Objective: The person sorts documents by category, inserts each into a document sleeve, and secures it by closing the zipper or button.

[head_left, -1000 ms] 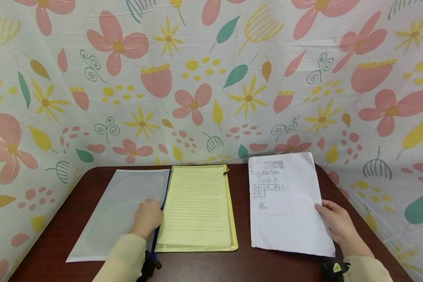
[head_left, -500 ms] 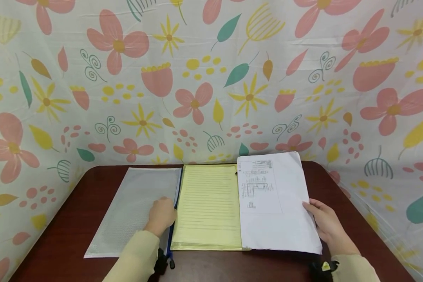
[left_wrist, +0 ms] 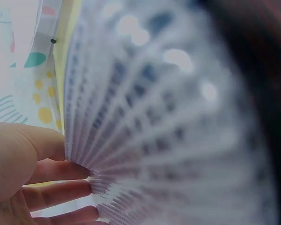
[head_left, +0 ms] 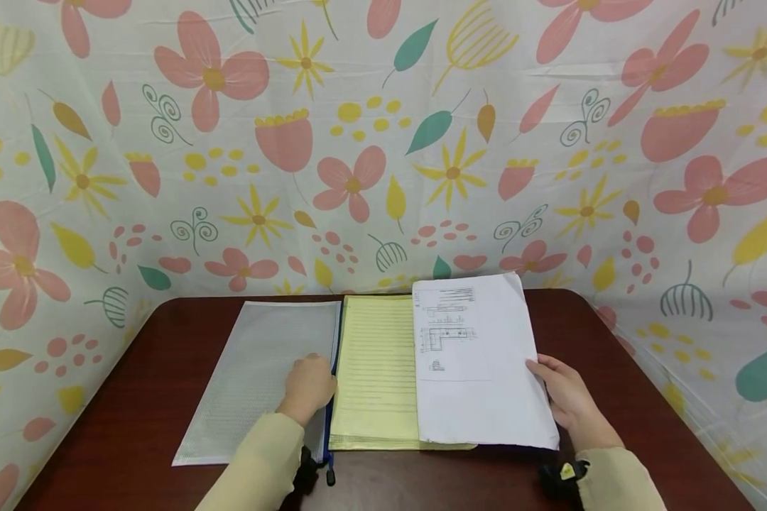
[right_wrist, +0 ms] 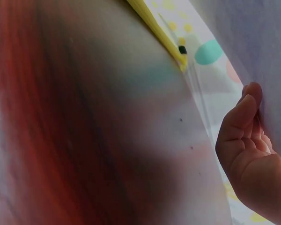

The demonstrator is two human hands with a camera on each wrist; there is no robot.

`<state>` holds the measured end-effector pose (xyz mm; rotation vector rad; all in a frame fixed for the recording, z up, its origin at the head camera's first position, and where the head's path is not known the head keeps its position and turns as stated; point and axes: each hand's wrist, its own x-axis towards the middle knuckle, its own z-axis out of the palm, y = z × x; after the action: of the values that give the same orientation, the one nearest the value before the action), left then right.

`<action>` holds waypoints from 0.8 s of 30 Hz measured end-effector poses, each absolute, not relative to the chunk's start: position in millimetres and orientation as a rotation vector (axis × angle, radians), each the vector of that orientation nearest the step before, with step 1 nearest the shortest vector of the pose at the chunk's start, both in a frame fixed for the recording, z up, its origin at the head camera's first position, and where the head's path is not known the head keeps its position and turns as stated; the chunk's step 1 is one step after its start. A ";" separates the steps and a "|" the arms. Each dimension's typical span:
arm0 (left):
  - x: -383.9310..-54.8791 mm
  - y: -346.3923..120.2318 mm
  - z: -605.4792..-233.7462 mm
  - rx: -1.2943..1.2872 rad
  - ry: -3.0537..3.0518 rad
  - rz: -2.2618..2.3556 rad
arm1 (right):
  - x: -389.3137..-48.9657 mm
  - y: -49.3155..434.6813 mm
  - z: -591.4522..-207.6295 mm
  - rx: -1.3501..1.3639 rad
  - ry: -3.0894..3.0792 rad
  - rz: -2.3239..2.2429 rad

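Three across, gripped at both flanks!

Here I am, my left hand (head_left: 310, 387) pinching the right edge of the grey mesh folder (head_left: 249, 369), right at its blue zip (head_left: 329, 429)! Just beside that, in the middle, sits the lined yellow folder (head_left: 376, 369). And over its right part comes the white paper (head_left: 479, 397), line drawing (head_left: 447, 333) at upper left, my right hand (head_left: 565, 401) gripping its right edge, thumb on top! Brown tabletop (head_left: 153, 390) underneath, and behind it all, a wall of floral cloth (head_left: 383, 106)!
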<state>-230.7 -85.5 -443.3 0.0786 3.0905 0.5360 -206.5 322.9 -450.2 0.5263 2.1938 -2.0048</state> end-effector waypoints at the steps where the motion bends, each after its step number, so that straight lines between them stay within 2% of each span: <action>1: -231.0 -84.2 -443.4 0.076 3.089 0.537 | -207.6 320.8 -450.7 0.524 2.189 -2.008; 24: -229.1 -68.2 -442.3 0.037 3.047 0.855 | -221.1 270.7 -460.2 0.459 2.253 -1.926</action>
<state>-229.1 -68.2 -442.3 0.0371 3.0467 0.8549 -221.1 270.7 -460.2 0.4588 2.2527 -1.9263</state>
